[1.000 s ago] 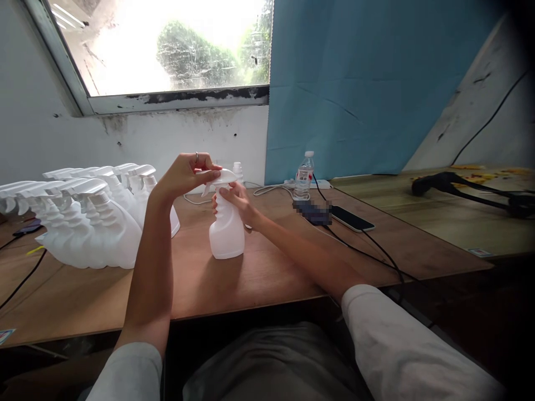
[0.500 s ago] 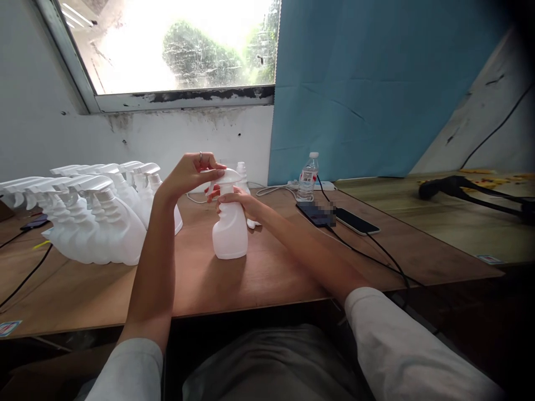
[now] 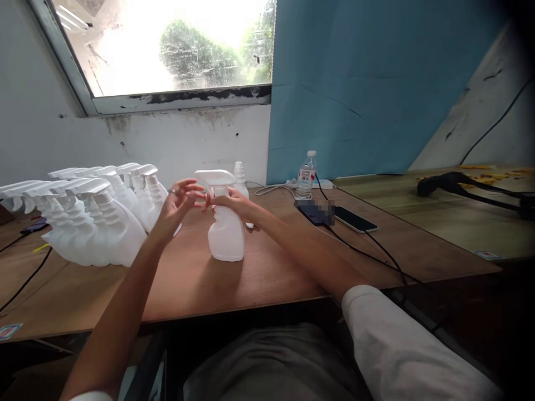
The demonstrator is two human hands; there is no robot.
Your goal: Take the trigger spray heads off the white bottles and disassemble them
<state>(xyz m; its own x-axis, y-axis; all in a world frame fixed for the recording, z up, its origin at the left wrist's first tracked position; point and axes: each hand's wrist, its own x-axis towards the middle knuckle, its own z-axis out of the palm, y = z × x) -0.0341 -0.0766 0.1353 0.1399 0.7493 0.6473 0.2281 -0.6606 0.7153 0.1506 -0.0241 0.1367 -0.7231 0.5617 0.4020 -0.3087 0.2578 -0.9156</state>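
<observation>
A white spray bottle [image 3: 226, 236] stands upright on the brown table, its trigger head on top with the nozzle pointing left. My right hand [image 3: 236, 203] is wrapped round its neck from the right. My left hand [image 3: 184, 200] is just left of the trigger, fingers apart and reaching toward it, with nothing held in them. Whether its fingertips touch the trigger or the other hand is hard to tell. Behind the bottle stands a white bottle [image 3: 239, 177] without a spray head, partly hidden by my right hand.
Several white spray bottles [image 3: 121, 234] stand packed together on the left of the table [image 3: 267, 278]. A clear water bottle [image 3: 306, 175], two phones [image 3: 355, 219] and cables lie or stand to the right. Another surface at far right holds a black object [image 3: 449, 185].
My left hand has come off the top of the spray head and moved down and left, its fingers now spread. My right hand stays at the bottle's neck.
</observation>
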